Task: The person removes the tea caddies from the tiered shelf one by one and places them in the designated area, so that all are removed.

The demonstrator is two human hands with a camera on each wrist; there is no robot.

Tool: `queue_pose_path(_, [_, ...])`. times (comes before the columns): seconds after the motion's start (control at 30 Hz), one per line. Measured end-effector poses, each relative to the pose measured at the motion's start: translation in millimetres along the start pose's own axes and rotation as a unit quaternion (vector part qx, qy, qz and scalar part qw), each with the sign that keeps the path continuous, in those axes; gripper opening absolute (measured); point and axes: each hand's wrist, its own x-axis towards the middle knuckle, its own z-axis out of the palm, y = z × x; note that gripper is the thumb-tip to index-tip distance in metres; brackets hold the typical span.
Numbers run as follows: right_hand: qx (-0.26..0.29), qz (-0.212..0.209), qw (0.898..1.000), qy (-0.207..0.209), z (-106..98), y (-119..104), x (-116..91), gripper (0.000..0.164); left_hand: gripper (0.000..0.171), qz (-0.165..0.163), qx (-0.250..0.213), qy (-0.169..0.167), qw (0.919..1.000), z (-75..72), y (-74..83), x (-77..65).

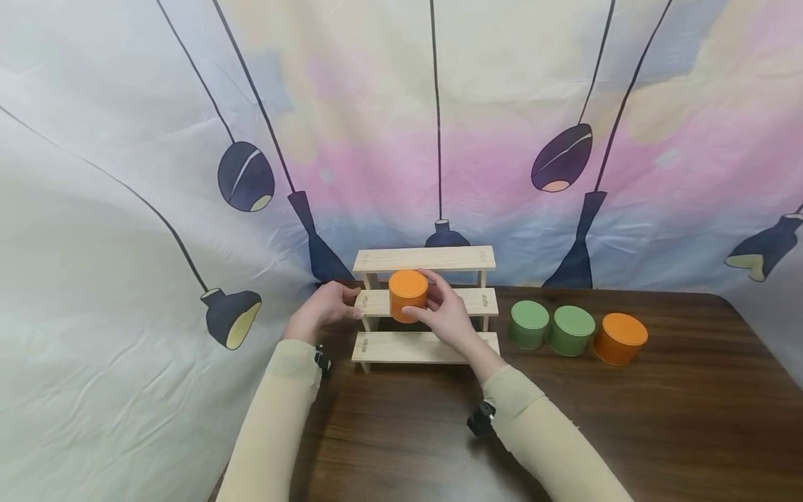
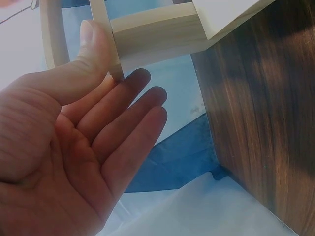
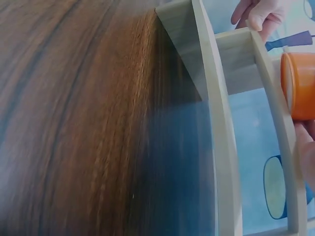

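Note:
A three-step wooden display stand [image 1: 401, 346] stands at the back of the table. My right hand [image 1: 448, 317] holds an orange round tin [image 1: 408, 296] by its right side, thumb in front and fingers behind, at the middle step. In the right wrist view the tin [image 3: 300, 86] is cut off by the frame edge; whether its base touches the step cannot be told. My left hand [image 1: 327, 305] pinches the left end of the middle step. In the left wrist view its thumb [image 2: 91, 49] lies against the step's edge, the other fingers reaching past it.
Right of the stand, two green tins [image 1: 528, 324] and another orange tin [image 1: 620, 339] stand in a row on the dark wooden table [image 1: 401, 432]. A cloth backdrop [image 1: 376, 104] printed with hanging lamps rises behind the table and along its left side.

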Motion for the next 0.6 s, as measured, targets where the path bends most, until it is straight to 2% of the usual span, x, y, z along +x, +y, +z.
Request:
queue_pose_path(0.13, [0.006, 0.012, 1.000, 0.000, -11.9, -1.9, -9.7, 0.082, 0.064, 0.005, 0.005, 0.001, 1.0000, 0.2, -1.0, 0.3])
queue_pose_path(0.3, [0.003, 0.005, 1.000, 0.001, -33.1, -7.1, -23.3, 0.084, 0.064, 0.011, 0.005, 0.002, 0.9999, 0.7, -1.5, 1.0])
queue_pose_path(0.6, [0.014, -0.011, 0.999, 0.039, -88.0, -18.5, -56.0, 0.086, 0.065, 0.006, -0.003, 0.004, 1.0000, 0.8, -3.3, 1.9])
